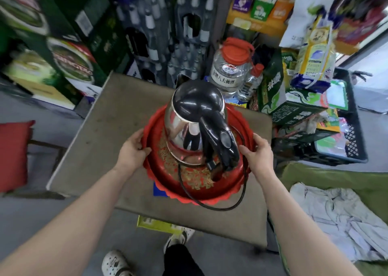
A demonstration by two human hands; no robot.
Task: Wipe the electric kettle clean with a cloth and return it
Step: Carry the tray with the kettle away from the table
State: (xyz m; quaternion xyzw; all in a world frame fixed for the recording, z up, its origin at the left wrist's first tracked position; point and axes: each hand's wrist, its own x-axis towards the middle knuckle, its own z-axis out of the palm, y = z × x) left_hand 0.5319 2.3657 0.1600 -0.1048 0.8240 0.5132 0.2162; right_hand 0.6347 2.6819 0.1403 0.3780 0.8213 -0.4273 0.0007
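red plastic tray [168,188] with scalloped rim, gold pattern inside, sat on a bare grey-brown desk [109,116]. gripped at both sides: left hand [133,147] curled over the left rim, thumb inside the lip; right hand [257,155] clasped on the right rim, fingers wrapped round the edge. both closed on the tray, neither on the kettle.

electric kettle [195,116] stood upright in the middle of the tray, steel body, black lid and black handle facing the wearer. on its base, apparently. black power cord [210,206] looped out over the near rim of the tray and back up by the right hand; plug end lay in the tray beside the handle.

no cloth in either hand. pale crumpled cloth [336,214] lay on green fabric to the right, well apart from the tray. judged: wiping not begun, tray being taken up or shifted.

risks noted:
- tall kettle, unheld, on a shallow tray; any tilt likely to slide or topple it.
- dangling cord loop could snag on the desk edge and drag the kettle base.
- crowded surroundings: red-capped jar [232,65] and cartons just behind the desk, liable to be knocked by a swing of the tray.
- water inside, if any, not visible; spill could not be ruled out.
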